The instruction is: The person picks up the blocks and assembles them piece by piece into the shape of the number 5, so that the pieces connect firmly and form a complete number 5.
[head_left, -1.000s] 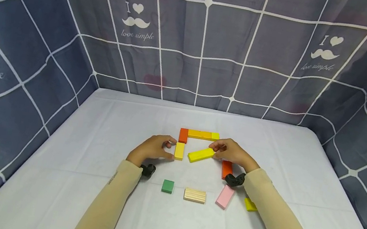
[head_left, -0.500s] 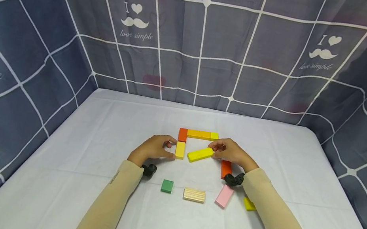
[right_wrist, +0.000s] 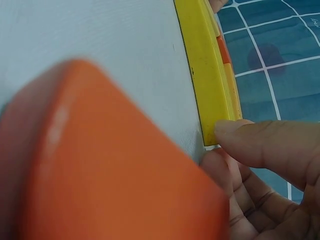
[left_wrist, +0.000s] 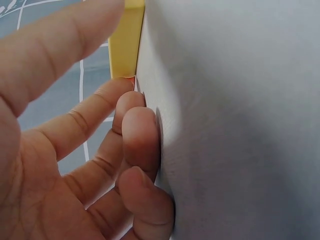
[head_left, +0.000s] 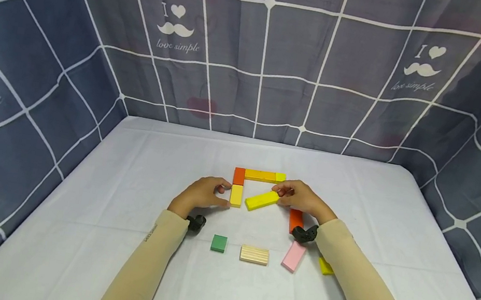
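Observation:
My left hand (head_left: 204, 194) holds the short amber-yellow block (head_left: 236, 196) at its left side, thumb by the near end and index finger by the far end. This block meets an orange-red block (head_left: 239, 176). From there an amber bar (head_left: 260, 175) runs right to a lime-yellow piece (head_left: 280, 178). My right hand (head_left: 305, 200) pinches the right end of a long yellow block (head_left: 262, 201), slanted inside the corner of the row. In the right wrist view, the thumb lies on the yellow block's (right_wrist: 207, 75) end, fingers beneath.
An orange-red block (head_left: 296, 220) lies under my right wrist. Nearer me are a green square block (head_left: 219, 243), a ribbed wooden block (head_left: 254, 255), a pink block (head_left: 294, 257) and a yellow block (head_left: 325, 266) partly hidden by the sleeve. Grey checked cloth (head_left: 231, 91) walls the white table (head_left: 145, 271).
The amber-yellow block has shifted slightly forward and straightened against the orange-red block. My right hand still holds the long yellow block at nearly the same slant.

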{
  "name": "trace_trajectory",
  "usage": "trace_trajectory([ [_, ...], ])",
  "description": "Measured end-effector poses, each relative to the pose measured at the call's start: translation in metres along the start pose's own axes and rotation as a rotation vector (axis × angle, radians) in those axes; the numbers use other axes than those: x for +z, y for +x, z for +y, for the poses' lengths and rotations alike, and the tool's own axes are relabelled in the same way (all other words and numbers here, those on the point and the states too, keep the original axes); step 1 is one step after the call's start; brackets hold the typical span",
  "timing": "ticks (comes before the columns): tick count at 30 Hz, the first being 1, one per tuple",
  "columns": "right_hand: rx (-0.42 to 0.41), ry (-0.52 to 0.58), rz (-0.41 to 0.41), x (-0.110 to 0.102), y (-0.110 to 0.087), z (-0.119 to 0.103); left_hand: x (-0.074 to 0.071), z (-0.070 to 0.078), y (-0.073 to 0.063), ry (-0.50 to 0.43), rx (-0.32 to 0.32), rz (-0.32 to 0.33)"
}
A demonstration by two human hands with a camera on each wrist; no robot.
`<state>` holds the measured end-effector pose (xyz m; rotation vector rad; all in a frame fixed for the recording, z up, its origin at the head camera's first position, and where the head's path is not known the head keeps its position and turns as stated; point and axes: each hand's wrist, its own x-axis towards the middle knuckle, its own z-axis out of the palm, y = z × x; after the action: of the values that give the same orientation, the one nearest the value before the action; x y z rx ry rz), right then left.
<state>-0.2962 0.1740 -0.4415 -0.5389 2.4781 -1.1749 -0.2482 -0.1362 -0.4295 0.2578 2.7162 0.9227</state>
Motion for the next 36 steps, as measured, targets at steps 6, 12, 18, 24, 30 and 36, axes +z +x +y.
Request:
trace_trajectory([
  [6,0.007,-0.027,0.001,0.002,0.002,-0.004,0.001,-0.001,0.0,0.003,-0.002,0.003],
  [12,0.019,-0.035,-0.001,0.002,0.003,-0.007,0.001,-0.001,0.0,-0.001,0.01,0.004],
  [18,0.016,-0.029,0.0,0.003,0.003,-0.011,0.001,-0.002,0.002,0.001,0.015,0.008],
  [24,0.027,-0.023,-0.018,0.003,0.003,-0.014,0.001,-0.002,0.002,0.006,0.011,0.006],
  [30,0.045,-0.009,-0.024,0.003,0.004,-0.017,0.0,-0.002,0.001,0.009,0.013,0.002],
  [36,0.033,-0.01,-0.031,0.003,0.005,-0.017,0.0,-0.002,0.002,0.008,0.012,-0.002],
])
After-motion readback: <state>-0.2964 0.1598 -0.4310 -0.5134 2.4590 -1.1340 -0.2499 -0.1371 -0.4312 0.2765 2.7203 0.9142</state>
